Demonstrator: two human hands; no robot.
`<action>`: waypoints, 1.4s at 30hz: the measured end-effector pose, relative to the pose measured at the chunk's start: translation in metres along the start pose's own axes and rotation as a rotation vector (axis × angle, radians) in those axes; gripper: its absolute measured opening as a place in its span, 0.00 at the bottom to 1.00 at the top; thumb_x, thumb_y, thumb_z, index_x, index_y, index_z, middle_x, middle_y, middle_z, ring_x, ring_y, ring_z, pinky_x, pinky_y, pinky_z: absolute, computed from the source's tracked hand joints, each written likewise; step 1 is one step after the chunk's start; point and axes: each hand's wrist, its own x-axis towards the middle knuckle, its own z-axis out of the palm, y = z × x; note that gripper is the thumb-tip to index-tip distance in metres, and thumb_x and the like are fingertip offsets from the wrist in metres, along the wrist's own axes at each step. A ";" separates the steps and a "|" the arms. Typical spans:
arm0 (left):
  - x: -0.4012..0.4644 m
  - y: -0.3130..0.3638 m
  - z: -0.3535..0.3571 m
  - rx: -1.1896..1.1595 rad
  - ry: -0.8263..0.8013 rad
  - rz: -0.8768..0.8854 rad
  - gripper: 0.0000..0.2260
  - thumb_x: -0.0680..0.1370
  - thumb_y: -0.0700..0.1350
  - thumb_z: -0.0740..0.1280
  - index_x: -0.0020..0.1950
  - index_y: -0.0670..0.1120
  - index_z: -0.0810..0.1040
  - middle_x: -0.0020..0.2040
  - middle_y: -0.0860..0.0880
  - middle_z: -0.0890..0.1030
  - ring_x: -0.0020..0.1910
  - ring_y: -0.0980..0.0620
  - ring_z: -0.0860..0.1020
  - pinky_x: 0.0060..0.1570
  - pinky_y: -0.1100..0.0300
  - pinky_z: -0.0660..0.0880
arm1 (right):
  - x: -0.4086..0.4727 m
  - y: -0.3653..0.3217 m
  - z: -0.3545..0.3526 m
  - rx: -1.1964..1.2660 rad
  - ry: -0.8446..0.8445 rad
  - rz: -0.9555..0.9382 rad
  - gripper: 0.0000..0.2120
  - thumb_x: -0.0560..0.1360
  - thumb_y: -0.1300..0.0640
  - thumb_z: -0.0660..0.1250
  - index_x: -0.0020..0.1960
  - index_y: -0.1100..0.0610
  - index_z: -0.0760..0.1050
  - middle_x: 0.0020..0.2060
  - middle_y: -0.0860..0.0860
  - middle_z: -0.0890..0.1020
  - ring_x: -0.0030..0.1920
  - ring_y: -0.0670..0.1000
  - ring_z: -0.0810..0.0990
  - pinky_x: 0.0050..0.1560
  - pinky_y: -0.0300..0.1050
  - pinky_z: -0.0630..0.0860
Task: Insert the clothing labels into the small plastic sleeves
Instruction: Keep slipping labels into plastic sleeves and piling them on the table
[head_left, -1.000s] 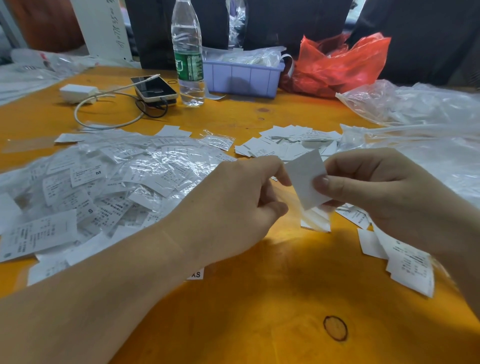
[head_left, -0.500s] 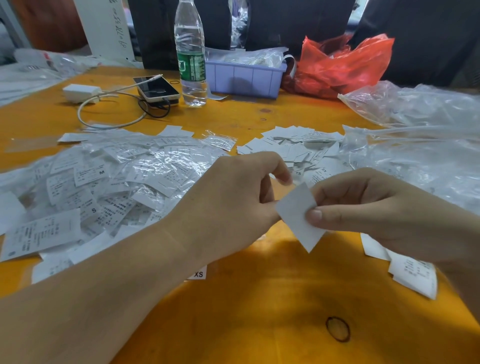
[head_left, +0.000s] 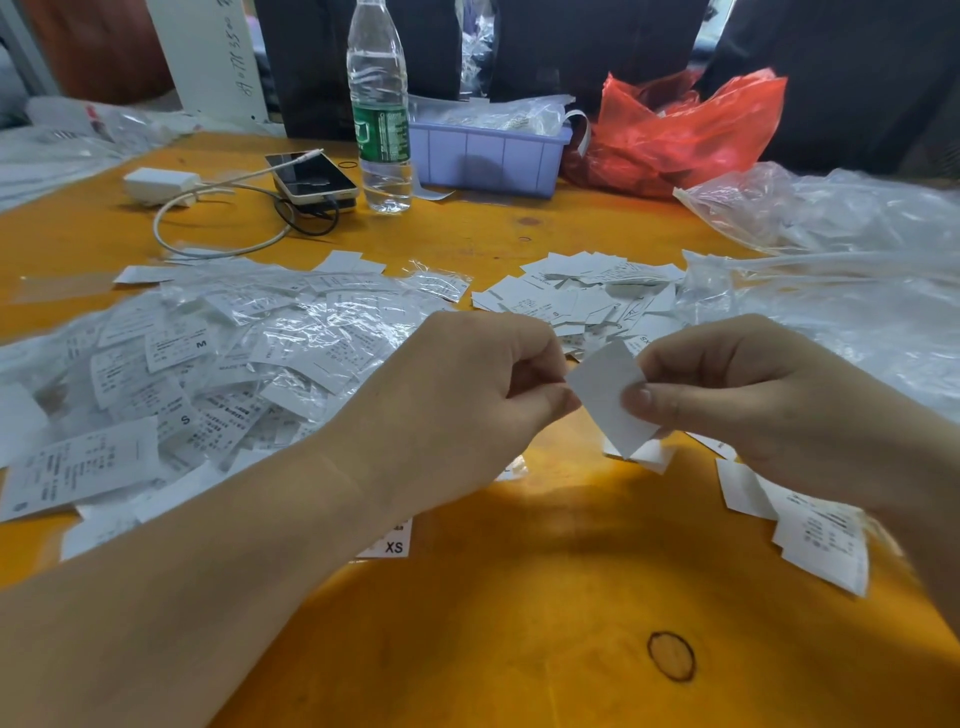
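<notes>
Clothing labels already in sleeves (head_left: 218, 358) make up the biggest heap, spread across the left half of the orange table (head_left: 519, 623), which we judge to be our finished pile, kept on the left so the left hand can drop each one there. The clear bags (head_left: 831, 270) lie bunched at the right edge. The loose bare labels (head_left: 587, 296) sit beyond our hands in the middle, within easy reach as stock; a few more (head_left: 821, 540) lie under the right wrist. Smallest is the one label (head_left: 608, 400) we hold up between the hands, above the table, blank side toward us and tilted on a corner. Our right hand (head_left: 753, 405) pinches its right edge with thumb on top. Our left hand (head_left: 467, 400) is curled, its fingertips (head_left: 563, 402) closed at the label's left corner. We take that as pinching a sleeve mouth, but we cannot make out the sleeve.
</notes>
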 end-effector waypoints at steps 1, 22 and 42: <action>0.000 0.000 -0.001 -0.001 0.008 -0.005 0.05 0.75 0.48 0.72 0.41 0.50 0.81 0.33 0.53 0.80 0.34 0.56 0.76 0.33 0.69 0.70 | 0.000 0.000 0.000 -0.013 0.004 0.004 0.11 0.71 0.51 0.65 0.42 0.56 0.83 0.37 0.55 0.83 0.42 0.60 0.80 0.47 0.62 0.74; 0.001 0.001 -0.002 -0.014 0.091 -0.027 0.04 0.77 0.49 0.69 0.45 0.52 0.82 0.36 0.51 0.82 0.39 0.55 0.78 0.39 0.60 0.73 | -0.003 -0.008 -0.003 0.047 0.004 -0.039 0.09 0.70 0.53 0.65 0.43 0.55 0.83 0.45 0.53 0.84 0.49 0.53 0.82 0.58 0.60 0.73; -0.001 0.004 -0.002 -0.076 0.046 -0.027 0.03 0.75 0.48 0.71 0.42 0.54 0.80 0.35 0.56 0.80 0.32 0.59 0.76 0.31 0.73 0.69 | -0.001 -0.003 -0.001 0.086 0.122 -0.062 0.10 0.71 0.52 0.72 0.46 0.58 0.84 0.43 0.56 0.85 0.47 0.58 0.83 0.53 0.62 0.76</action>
